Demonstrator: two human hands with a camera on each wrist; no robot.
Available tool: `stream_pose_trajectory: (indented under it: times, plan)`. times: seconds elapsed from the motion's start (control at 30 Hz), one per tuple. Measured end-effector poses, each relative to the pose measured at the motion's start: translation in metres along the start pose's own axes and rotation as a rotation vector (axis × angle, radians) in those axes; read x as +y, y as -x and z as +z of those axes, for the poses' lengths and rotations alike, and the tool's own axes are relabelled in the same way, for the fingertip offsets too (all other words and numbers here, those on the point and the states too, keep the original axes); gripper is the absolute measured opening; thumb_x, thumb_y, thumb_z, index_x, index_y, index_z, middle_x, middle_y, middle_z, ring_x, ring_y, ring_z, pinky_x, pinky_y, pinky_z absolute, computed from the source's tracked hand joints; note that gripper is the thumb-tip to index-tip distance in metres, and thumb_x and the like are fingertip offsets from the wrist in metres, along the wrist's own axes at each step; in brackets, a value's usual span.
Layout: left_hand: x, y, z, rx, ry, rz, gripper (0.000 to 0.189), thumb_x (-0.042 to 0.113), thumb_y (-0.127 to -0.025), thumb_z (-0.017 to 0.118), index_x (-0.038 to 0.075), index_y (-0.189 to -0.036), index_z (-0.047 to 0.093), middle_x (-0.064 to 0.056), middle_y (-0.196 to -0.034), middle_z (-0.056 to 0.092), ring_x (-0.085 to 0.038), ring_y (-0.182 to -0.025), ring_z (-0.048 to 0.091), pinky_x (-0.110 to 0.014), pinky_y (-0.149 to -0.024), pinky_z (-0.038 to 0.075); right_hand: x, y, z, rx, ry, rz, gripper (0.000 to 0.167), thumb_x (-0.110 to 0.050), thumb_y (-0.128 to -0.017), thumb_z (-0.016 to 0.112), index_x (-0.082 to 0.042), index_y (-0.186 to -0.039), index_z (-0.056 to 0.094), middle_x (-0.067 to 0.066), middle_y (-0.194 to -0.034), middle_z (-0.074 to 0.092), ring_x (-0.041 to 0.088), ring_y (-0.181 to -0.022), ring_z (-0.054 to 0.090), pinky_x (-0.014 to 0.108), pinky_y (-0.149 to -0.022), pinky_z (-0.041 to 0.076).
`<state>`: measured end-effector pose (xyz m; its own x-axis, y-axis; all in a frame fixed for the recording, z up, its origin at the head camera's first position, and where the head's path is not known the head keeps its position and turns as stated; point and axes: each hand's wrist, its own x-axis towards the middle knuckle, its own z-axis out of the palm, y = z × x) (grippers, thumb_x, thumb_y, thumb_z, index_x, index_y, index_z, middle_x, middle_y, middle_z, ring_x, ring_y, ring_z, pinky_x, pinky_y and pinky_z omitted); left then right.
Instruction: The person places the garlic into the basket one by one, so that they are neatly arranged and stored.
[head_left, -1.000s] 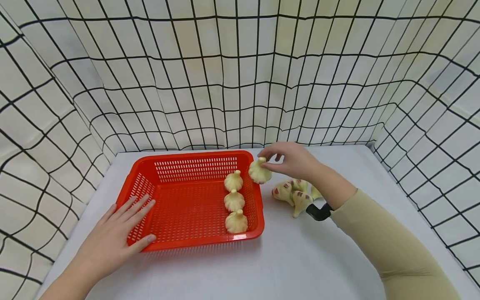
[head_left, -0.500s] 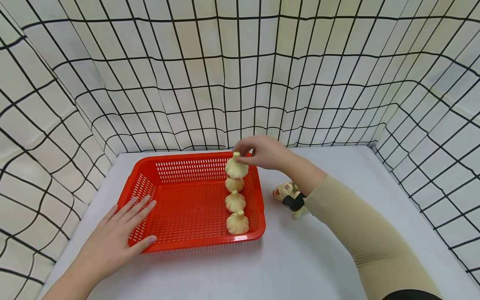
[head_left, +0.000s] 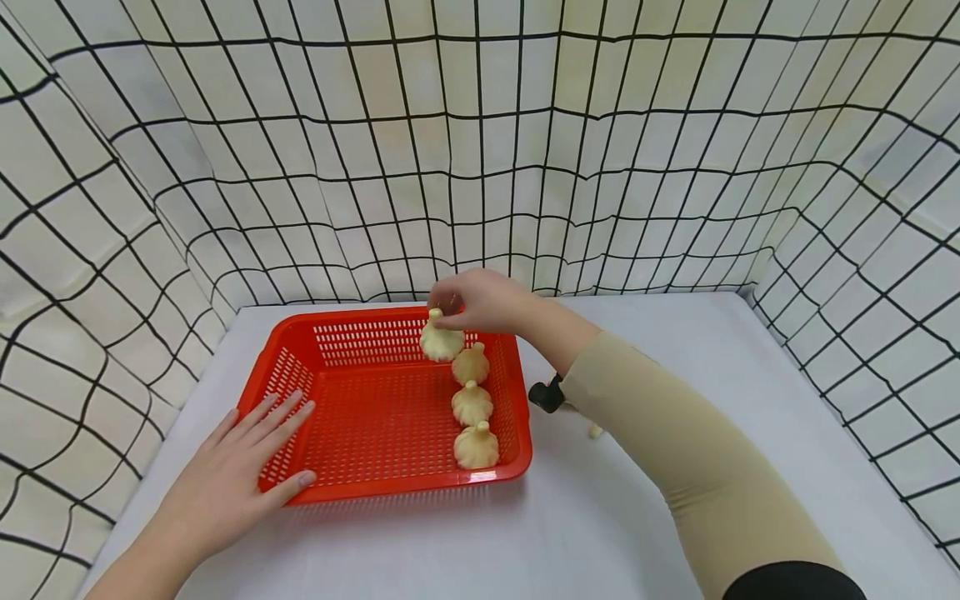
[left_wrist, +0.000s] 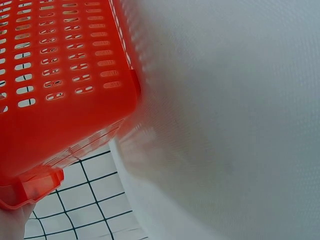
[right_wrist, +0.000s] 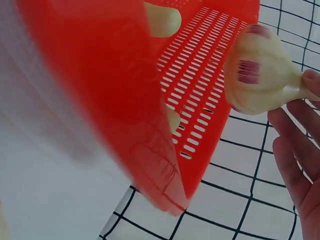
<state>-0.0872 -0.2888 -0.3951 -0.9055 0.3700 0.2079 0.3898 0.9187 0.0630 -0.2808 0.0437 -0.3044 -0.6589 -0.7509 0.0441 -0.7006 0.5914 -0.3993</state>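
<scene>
My right hand [head_left: 483,302] pinches a pale garlic bulb [head_left: 441,340] by its stem, above the back right part of a red plastic basket [head_left: 386,485]. Purple patches show on this bulb in the right wrist view, where the fingers [right_wrist: 295,145] lie near its stem end. Inside the basket, a column of 3 bulbs runs along the right wall, with the front bulb [head_left: 476,446] nearest me. My left hand [head_left: 232,471] rests on the basket's left rim, its fingers straight and spread. Only a bit of it shows in the left wrist view.
More garlic lies on the white table [head_left: 600,517] right of the basket, mostly hidden behind my right forearm; one tip [head_left: 596,432] peeks out. A black strap end [head_left: 546,396] hangs from the wrist. Black netting [head_left: 480,167] over white cloth encloses the back and sides.
My right hand has carried the garlic bulb leftward from outside the basket's right rim to over its inside. The forearm now covers more of the loose garlic. My left hand stays put.
</scene>
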Motion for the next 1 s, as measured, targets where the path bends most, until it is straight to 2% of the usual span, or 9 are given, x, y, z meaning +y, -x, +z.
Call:
stream_pose_trajectory:
  times: [0.13,0.4,0.6,0.87,1.0]
  plan:
    - [0.0,0.0,0.0,-0.003,0.002,-0.003,0.086,0.06,-0.087,0.065,0.023,-0.157,0.031,-0.012,-0.156,0.039,-0.041,-0.139,0.036,-0.032,-0.117,-0.017,-0.003,-0.012,0.005,-0.05,0.033,-0.02,0.012,-0.031,-0.094,0.067,-0.022,-0.101,0.07,-0.012,-0.094,0.069,0.004,-0.09,0.063,0.024,-0.083,0.049]
    - [0.0,0.001,0.0,-0.003,0.001,-0.006,0.087,0.06,-0.087,0.065,0.023,-0.157,0.03,-0.012,-0.156,0.038,-0.041,-0.139,0.036,-0.032,-0.118,-0.017,-0.013,-0.029,0.013,-0.13,0.14,-0.027,0.013,-0.029,-0.094,0.067,-0.021,-0.104,0.07,-0.008,-0.095,0.066,0.008,-0.088,0.058,0.024,-0.079,0.047]
    - [0.0,0.001,0.0,-0.006,0.005,-0.01,0.087,0.059,-0.086,0.066,0.024,-0.157,0.031,-0.011,-0.156,0.038,-0.041,-0.14,0.035,-0.031,-0.117,-0.017,-0.016,-0.042,0.022,-0.187,0.161,-0.016,0.012,-0.026,-0.093,0.069,-0.02,-0.103,0.069,-0.006,-0.094,0.063,0.011,-0.087,0.055,0.026,-0.077,0.046]
    - [-0.001,0.001,0.0,-0.005,0.0,-0.012,0.087,0.06,-0.086,0.066,0.023,-0.157,0.031,-0.012,-0.156,0.038,-0.041,-0.139,0.035,-0.031,-0.117,-0.017,-0.02,-0.048,0.03,-0.243,0.219,0.004,0.016,-0.024,-0.095,0.065,-0.02,-0.109,0.07,-0.006,-0.099,0.064,0.011,-0.092,0.056,0.027,-0.079,0.046]
    - [-0.002,0.0,0.0,-0.005,-0.003,-0.009,0.088,0.06,-0.086,0.066,0.024,-0.158,0.029,-0.012,-0.157,0.038,-0.041,-0.14,0.034,-0.032,-0.117,-0.017,-0.021,-0.048,0.033,-0.279,0.213,0.022,0.013,-0.022,-0.095,0.064,-0.019,-0.107,0.069,-0.006,-0.099,0.064,0.012,-0.092,0.056,0.027,-0.08,0.047]
